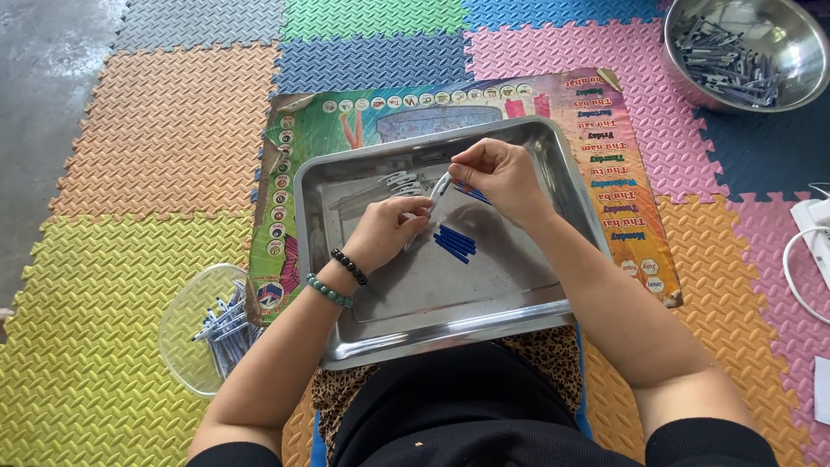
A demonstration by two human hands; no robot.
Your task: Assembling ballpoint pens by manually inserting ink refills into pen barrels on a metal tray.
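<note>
Left hand point(391, 229) and right hand point(500, 173) pinching a white pen part point(441, 184) over the steel tray's point(432, 324) far half, blue tubes point(455, 241) loose at its centre

Bright, even daylight fills the scene, with soft shadows. The rectangular stainless-steel tray point(519, 294) shows dull reflections of the hands; the round steel bowl point(804, 60) at one o'clock glints along its rim. Focus is sharp centrally, with slight wide-angle bending at the edges.
</note>
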